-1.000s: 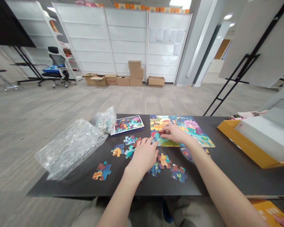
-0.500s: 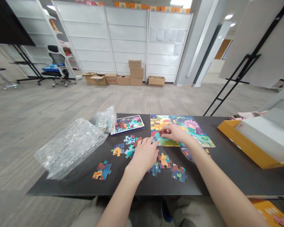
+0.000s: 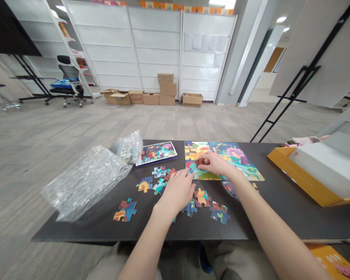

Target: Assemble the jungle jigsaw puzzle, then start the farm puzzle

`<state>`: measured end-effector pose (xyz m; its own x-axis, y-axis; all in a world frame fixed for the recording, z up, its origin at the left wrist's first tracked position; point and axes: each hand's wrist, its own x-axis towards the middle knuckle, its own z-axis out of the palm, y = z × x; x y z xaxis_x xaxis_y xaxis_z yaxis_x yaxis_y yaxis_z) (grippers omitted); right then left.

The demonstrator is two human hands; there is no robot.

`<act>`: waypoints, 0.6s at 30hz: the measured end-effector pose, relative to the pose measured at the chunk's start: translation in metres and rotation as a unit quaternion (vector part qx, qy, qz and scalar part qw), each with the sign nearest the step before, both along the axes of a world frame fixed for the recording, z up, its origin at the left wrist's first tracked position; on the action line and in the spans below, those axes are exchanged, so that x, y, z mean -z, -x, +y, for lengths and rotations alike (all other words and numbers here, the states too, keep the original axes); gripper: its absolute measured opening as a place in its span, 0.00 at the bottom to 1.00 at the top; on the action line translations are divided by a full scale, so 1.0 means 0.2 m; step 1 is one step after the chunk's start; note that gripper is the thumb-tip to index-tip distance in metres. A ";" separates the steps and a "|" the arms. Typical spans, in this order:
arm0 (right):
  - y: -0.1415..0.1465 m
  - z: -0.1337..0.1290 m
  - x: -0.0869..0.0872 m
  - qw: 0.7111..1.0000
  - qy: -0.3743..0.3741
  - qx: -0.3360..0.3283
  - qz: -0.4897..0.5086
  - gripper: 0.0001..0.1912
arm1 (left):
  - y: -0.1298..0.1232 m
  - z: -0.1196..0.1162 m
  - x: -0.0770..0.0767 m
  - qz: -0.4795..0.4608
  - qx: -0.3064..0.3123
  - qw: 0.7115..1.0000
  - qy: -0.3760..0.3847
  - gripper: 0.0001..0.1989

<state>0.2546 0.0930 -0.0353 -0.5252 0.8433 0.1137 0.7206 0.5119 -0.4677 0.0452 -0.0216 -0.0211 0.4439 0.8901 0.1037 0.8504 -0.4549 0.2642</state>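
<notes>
My right grip (image 3: 214, 163) rests on the near left part of the puzzle (image 3: 230, 155), its fingertips down on a teal and red patch. Thumb and fingers sit close together, but from here I cannot tell whether they are clamped on a piece. My left grip (image 3: 177, 190) is palm down just short of the puzzle's near edge, fingers extended and apart, with nothing visibly held. Its fingertips come in near the right grip's thumb.

The puzzle lies flat on the dark counter (image 3: 268, 219), right of centre, a bright scene of yellow, teal and purple. Loose pieces (image 3: 160, 171) are scattered in front of it and to its left. Several lie around the left grip, and one or two seem partly covered by it. One piece (image 3: 202, 197) sits just right of that wrist, and a separate piece (image 3: 125, 210) lies farther left, near the counter's front edge. Another piece (image 3: 230, 189) is tucked just below the puzzle's near edge, partly hidden by my right forearm.

Past the loose pieces, a picture card (image 3: 156, 153) lies flat beside the puzzle. A clear bag (image 3: 130, 148) with more pieces inside touches the card's left end, and bubble wrap (image 3: 84, 182) hangs over the counter's left edge. An orange box (image 3: 306, 175) sits at the right end.
</notes>
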 end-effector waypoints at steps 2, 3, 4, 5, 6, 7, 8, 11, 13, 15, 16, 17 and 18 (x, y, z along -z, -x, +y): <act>0.00 0.00 0.00 1.000 -0.004 0.003 -0.002 0.12 | 0.00 0.00 0.00 -0.001 0.000 1.000 0.000 0.16; 0.00 0.00 0.00 1.000 -0.007 0.003 -0.001 0.12 | 0.00 0.00 0.00 -0.003 0.000 1.000 0.000 0.16; 0.00 0.00 0.00 1.000 -0.008 0.002 0.000 0.12 | 0.00 0.00 0.00 -0.006 0.000 1.000 -0.001 0.16; 0.00 -0.01 0.00 1.000 -0.009 -0.001 0.001 0.12 | 0.00 0.00 0.00 -0.009 0.000 1.000 -0.002 0.16; 0.00 -0.01 0.00 1.000 -0.010 -0.004 0.002 0.12 | 0.00 0.00 0.01 -0.012 -0.001 1.000 -0.003 0.17; 0.00 -0.01 0.00 1.000 -0.011 -0.008 0.002 0.11 | 0.01 0.01 0.01 -0.016 -0.001 1.000 -0.004 0.17; 0.00 -0.01 0.00 1.000 -0.013 -0.010 0.001 0.11 | 0.01 0.01 0.01 -0.020 -0.001 1.000 -0.006 0.17; 0.00 -0.02 -0.02 1.000 -0.029 0.009 0.006 0.11 | 0.02 0.01 0.01 -0.030 -0.004 0.999 -0.023 0.16; 0.00 -0.02 -0.04 0.999 -0.040 0.032 0.018 0.12 | 0.03 0.00 0.00 -0.039 -0.001 0.999 -0.029 0.14; -0.01 -0.02 -0.05 0.997 -0.051 0.051 0.032 0.12 | 0.04 -0.01 -0.01 -0.057 0.017 0.998 -0.015 0.11; -0.01 -0.02 -0.06 0.996 -0.057 0.058 0.038 0.11 | 0.05 -0.01 -0.01 -0.068 0.033 0.997 -0.002 0.12; -0.01 -0.02 -0.06 0.995 -0.063 0.063 0.043 0.11 | 0.05 -0.02 -0.02 -0.080 0.050 0.995 0.013 0.15; -0.01 -0.02 -0.07 0.994 -0.068 0.067 0.048 0.10 | 0.06 -0.02 -0.02 -0.090 0.065 0.993 0.026 0.19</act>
<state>0.2563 0.0889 -0.0217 -0.3901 0.8786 0.2755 0.7423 0.4771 -0.4705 0.0341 -0.0265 -0.0175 0.5342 0.8323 0.1481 0.7219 -0.5403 0.4324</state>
